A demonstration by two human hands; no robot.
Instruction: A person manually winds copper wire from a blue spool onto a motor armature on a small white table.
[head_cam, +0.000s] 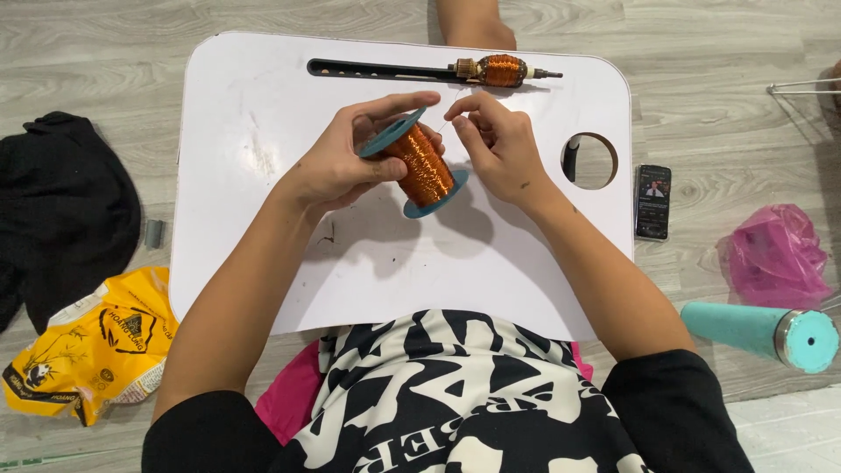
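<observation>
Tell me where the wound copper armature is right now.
In the head view, the copper-wound armature lies at the far edge of the white lap table, right of the black slotted groove, beyond the right hand.

Colours on and around the tray
Copper-orange wire spool (420,165), teal flanges; white tray (263,131); yellow bag (88,350) near left; pink bag (775,254), teal bottle (758,331) right; black cloth (61,210) left.

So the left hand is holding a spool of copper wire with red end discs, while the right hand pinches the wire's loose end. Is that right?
Not quite: the head view shows the spool of copper wire has teal end discs, not red. The rest holds: the left hand holds the spool over the white table, and the right hand pinches the thin wire end.
</observation>
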